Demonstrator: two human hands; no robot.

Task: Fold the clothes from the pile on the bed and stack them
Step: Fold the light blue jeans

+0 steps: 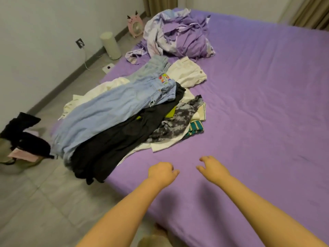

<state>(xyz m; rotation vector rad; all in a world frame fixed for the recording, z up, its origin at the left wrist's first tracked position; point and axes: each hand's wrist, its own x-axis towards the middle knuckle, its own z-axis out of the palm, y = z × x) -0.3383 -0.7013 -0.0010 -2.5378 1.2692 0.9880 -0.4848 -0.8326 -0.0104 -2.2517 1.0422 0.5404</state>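
The bed point(258, 90) wears a purple cloth sheet, soft and matt, with small wrinkles. In the middle left of the picture, the light blue jeans point(110, 107) look like thick denim cloth, a bit rough, with a bright patch sewn on. The black trousers point(114, 145) beside them are dull dark cloth. The grey blotchy top point(178, 120) is thin soft cloth. The cream garment point(188, 72) looks like thicker cloth. At the top, the crumpled purple bedding point(179, 32) is smooth cloth with a faint shine. In the upper left, the small pink fan point(135, 26) looks like smooth plastic. The floor point(35, 202) is grey tile, smooth and a little shiny. The wall point(44, 32) is plain and matt.
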